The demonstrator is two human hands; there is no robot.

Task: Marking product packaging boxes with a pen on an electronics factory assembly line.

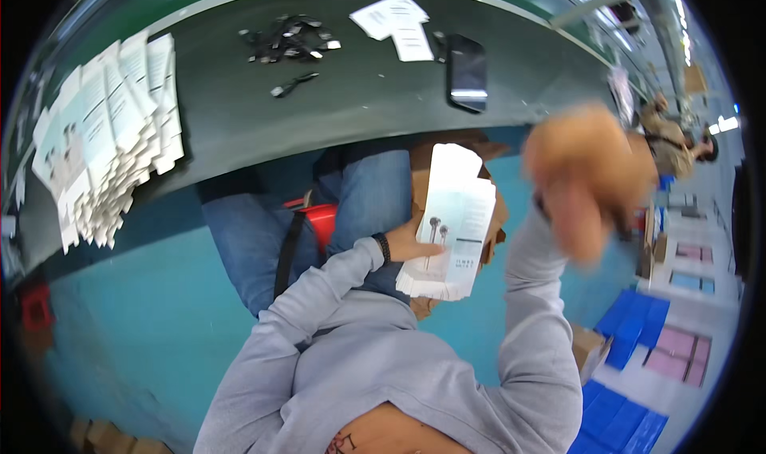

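My left hand (411, 242) grips a stack of flat, unfolded-up paper cartons (456, 254), white and pale blue with a picture of earphones. The thumb lies on the top carton, and the fingers underneath are hidden. The stack is held above my lap, over a brown cardboard box (499, 215). Off to the right of the stack, my right hand (586, 179) is raised close to the camera. It is smeared by motion, so its fingers cannot be made out.
On the dark table stand a large fanned pile of similar cartons (112, 127), a heap of short black cables (291, 39) with a loose cable (295, 84), white paper slips (399, 23) and a black phone (467, 71). Another person (670, 139) is far right, beyond blue bins (630, 322).
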